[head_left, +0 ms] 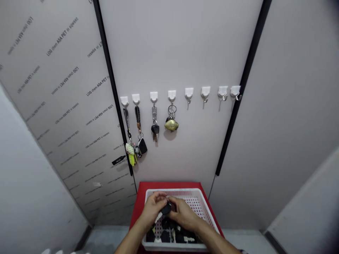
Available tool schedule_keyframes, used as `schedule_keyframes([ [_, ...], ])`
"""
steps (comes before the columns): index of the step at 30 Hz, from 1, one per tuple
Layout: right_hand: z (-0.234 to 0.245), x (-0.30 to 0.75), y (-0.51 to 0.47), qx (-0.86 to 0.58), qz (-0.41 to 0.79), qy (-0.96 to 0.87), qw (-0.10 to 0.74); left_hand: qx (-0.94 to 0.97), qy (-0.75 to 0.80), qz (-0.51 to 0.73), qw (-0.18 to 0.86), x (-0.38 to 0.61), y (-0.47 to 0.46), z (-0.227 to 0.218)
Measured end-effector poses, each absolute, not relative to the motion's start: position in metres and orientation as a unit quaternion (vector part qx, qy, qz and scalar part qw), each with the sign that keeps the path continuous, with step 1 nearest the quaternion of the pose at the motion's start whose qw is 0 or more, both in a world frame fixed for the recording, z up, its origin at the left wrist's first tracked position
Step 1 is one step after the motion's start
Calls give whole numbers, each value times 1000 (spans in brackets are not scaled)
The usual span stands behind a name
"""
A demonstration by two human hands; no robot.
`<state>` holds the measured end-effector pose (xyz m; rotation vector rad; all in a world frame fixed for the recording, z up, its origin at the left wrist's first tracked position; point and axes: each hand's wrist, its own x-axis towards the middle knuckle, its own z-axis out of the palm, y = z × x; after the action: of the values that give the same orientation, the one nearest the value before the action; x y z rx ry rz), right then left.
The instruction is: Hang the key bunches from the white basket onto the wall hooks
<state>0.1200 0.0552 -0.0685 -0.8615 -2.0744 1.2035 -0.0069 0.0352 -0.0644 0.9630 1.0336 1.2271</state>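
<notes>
Both my hands meet over a white plastic basket (208, 208), closed around a key with a round black head (166, 209). My left hand (153, 208) grips it from the left, its light-coloured blade pointing down and left. From the other side my right hand (185, 213) pinches the same piece, and its fingertips are partly hidden. Below them in the basket lie several dark keys (165, 236), some with pale parts.
The basket stands on a red surface (169, 185). On the wall behind is a row of white hooks (189, 92). The left ones carry key sets, among them a gold-coloured lip-shaped keyring (171, 125), a black key (155, 129) and a yellow-green tag (132, 159). Black strips (239, 91) run down the wall.
</notes>
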Motion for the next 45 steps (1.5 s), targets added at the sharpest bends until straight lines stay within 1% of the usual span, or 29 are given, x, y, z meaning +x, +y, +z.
schedule_keyframes([
  [3,-71,121,57,-356,418,-784,290,418,436,521,603,-6,34,-64],
  [7,-73,125,62,-424,337,-775,325,424,435,525,597,-6,35,-63],
  [9,-72,127,64,-434,323,-769,341,423,446,533,581,-6,35,-63],
  [14,-70,126,62,-426,414,-728,343,421,486,514,567,-7,36,-66],
  [21,-67,125,61,-396,463,-682,405,472,471,472,577,-4,40,-77],
  [24,-66,128,61,-393,458,-695,391,487,478,467,563,-3,41,-82],
  [27,-64,130,60,-400,430,-717,375,496,470,486,545,-3,42,-85],
  [32,-59,130,62,-436,342,-744,374,483,448,510,553,-2,42,-82],
  [35,-49,133,64,-451,282,-772,348,477,463,491,563,-1,41,-78],
  [38,-38,137,66,-459,247,-792,318,480,491,464,560,-1,39,-74],
  [41,-30,138,66,-466,236,-795,310,503,507,476,513,-2,36,-68],
  [45,-15,135,64,-431,271,-786,350,570,496,487,439,-1,35,-50],
])
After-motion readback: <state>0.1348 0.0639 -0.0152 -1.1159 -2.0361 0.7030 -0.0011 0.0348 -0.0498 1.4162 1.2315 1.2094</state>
